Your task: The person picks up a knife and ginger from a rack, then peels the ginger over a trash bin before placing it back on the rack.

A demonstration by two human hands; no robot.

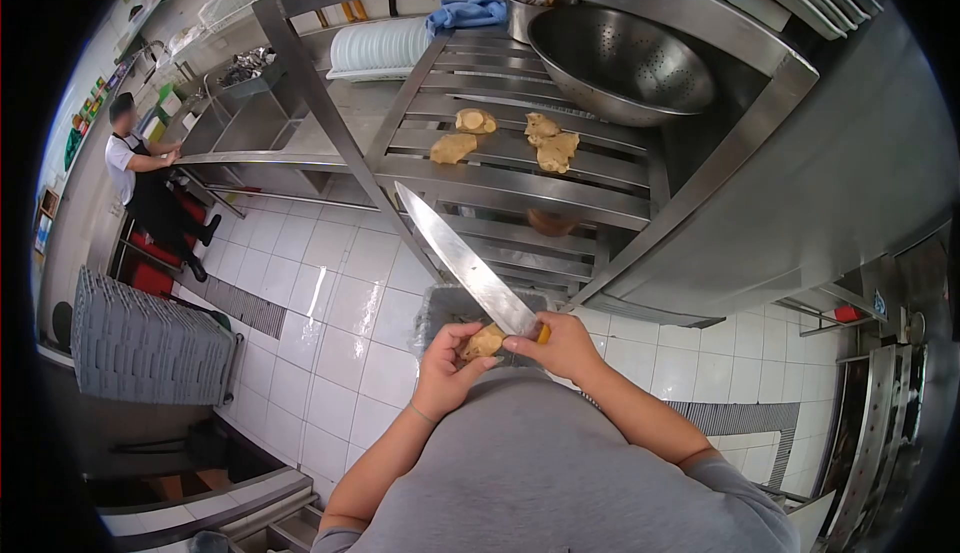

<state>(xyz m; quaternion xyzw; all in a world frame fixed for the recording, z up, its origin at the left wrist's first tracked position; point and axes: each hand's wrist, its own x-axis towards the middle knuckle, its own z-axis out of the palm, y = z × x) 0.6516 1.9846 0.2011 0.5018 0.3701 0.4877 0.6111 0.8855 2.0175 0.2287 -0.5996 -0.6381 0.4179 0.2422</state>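
Note:
My left hand (pixel 446 368) is closed around a piece of ginger (pixel 483 342) in front of my belly. In my right hand (pixel 562 345) is a large kitchen knife (pixel 468 265), gripped by its yellow handle, its broad blade pointing up and to the left. The blade's heel lies close beside the ginger; whether it touches cannot be made out. Beneath both hands stands a grey bin with a clear plastic liner (pixel 432 305). On the slatted metal shelf (pixel 520 188) ahead lie several more ginger pieces (pixel 556 151).
A steel colander (pixel 622 68), a blue cloth (pixel 466 11) and stacked white plates (pixel 378 47) sit on the rack. At far left a person in a black apron (pixel 150 178) stands by a sink (pixel 250 123). Stacked grey crates (pixel 150 343) stand on the left.

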